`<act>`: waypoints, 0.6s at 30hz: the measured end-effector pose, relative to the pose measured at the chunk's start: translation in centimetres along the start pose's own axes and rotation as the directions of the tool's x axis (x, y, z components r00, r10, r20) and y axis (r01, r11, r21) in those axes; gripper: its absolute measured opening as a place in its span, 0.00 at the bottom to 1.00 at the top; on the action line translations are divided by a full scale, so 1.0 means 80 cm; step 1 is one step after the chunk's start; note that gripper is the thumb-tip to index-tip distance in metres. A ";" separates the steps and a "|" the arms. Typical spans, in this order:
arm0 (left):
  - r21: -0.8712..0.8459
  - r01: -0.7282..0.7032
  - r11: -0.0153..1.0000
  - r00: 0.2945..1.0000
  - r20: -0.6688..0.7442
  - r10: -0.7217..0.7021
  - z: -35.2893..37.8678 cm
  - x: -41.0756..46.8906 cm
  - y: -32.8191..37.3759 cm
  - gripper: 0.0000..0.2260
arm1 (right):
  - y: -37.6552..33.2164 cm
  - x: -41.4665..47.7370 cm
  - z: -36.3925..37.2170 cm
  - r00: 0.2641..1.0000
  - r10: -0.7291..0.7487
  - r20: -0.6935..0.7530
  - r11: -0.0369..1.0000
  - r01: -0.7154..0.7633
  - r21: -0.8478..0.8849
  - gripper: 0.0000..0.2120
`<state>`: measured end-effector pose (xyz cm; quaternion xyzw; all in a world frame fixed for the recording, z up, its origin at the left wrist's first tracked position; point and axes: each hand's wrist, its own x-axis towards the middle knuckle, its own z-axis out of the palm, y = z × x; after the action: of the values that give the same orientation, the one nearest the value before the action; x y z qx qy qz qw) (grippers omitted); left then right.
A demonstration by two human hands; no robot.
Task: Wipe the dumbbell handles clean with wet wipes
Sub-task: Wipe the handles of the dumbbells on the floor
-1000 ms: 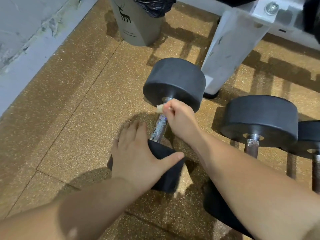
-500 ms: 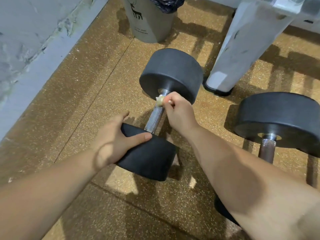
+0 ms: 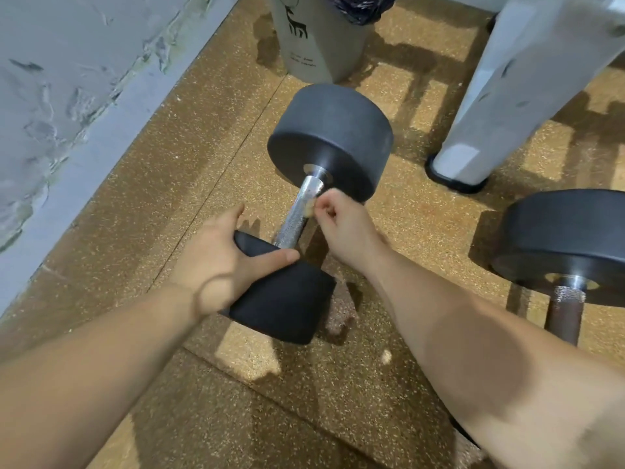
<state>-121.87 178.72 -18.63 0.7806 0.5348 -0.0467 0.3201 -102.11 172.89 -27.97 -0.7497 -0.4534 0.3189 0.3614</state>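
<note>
A black dumbbell (image 3: pixel 333 137) lies on the brown floor, its knurled steel handle (image 3: pixel 297 216) running from the far weight to the near weight (image 3: pixel 287 299). My left hand (image 3: pixel 220 255) grips the top of the near weight, thumb across its face. My right hand (image 3: pixel 345 221) pinches a small, soiled wet wipe (image 3: pixel 309 208) against the handle's right side, just below the far weight.
A second dumbbell (image 3: pixel 568 242) with a rusty handle (image 3: pixel 564 313) lies to the right. A white machine leg (image 3: pixel 500 96) stands behind it. A grey bin (image 3: pixel 314 38) with a black liner is at the top. A grey wall (image 3: pixel 67 96) runs along the left.
My left hand shifted from lying flat over the near weight to gripping its edge. My right hand slid the wipe a little down the handle, away from the far weight.
</note>
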 end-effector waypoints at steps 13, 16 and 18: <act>-0.299 0.056 0.953 0.995 0.092 -0.030 -0.017 0.033 -0.050 0.63 | -0.041 0.020 0.025 0.990 -0.139 0.019 0.990 0.140 -0.027 0.05; -0.246 0.034 0.969 0.999 0.049 -0.023 -0.014 0.028 -0.042 0.64 | -0.038 0.004 0.022 0.946 -0.249 0.208 0.959 0.271 -0.086 0.03; -0.195 0.025 0.980 0.999 0.030 -0.019 -0.013 0.026 -0.037 0.62 | -0.041 0.022 0.017 0.967 -0.226 0.118 0.959 0.242 -0.145 0.04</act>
<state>-123.86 181.60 -20.03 0.7387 0.5409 -0.0084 0.4022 -104.03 175.88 -26.26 -0.7001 -0.5805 0.2738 0.3129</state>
